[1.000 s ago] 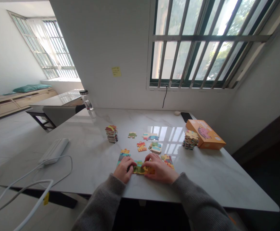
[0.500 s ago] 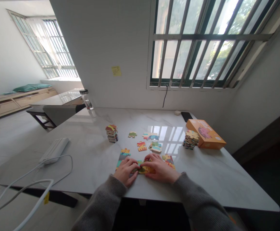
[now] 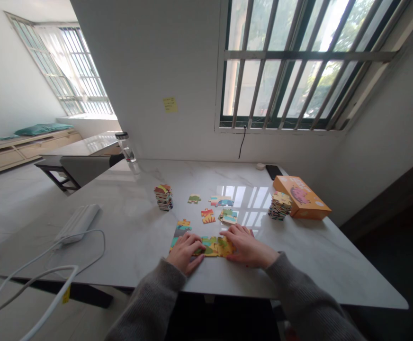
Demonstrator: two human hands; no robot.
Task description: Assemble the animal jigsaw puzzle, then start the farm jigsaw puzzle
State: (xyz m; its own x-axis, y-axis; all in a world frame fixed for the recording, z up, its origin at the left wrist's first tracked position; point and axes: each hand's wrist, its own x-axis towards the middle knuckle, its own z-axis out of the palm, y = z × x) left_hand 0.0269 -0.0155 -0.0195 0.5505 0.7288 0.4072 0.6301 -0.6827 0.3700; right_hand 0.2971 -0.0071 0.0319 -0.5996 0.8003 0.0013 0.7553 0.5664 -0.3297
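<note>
A strip of joined jigsaw puzzle pieces (image 3: 211, 246) lies on the table before me, green to the left and yellow to the right. My left hand (image 3: 185, 251) is closed over its left part, fingers bent and thumb at the near edge. At the right end, my right hand (image 3: 246, 246) has fingertips and thumb about the far and near edges of a yellow puzzle piece (image 3: 225, 246). Joined pieces (image 3: 182, 230) run upward beyond my left hand. Other pieces are partly hidden under my right hand. Further off lies an orange puzzle piece (image 3: 208, 216).
Beyond are a green piece (image 3: 194, 199), a joined pair (image 3: 221, 201) and overlapping pieces (image 3: 228, 217). Piece stacks stand left (image 3: 163, 198) and right (image 3: 279, 206), the latter beside an orange box (image 3: 301, 198). A power strip (image 3: 77, 222), bottle (image 3: 126, 148) and phone (image 3: 273, 172) lie around.
My right hand has shifted right along the strip, uncovering the green and yellow pieces in the middle. My left hand stays nearly in place. The view has shifted slightly.
</note>
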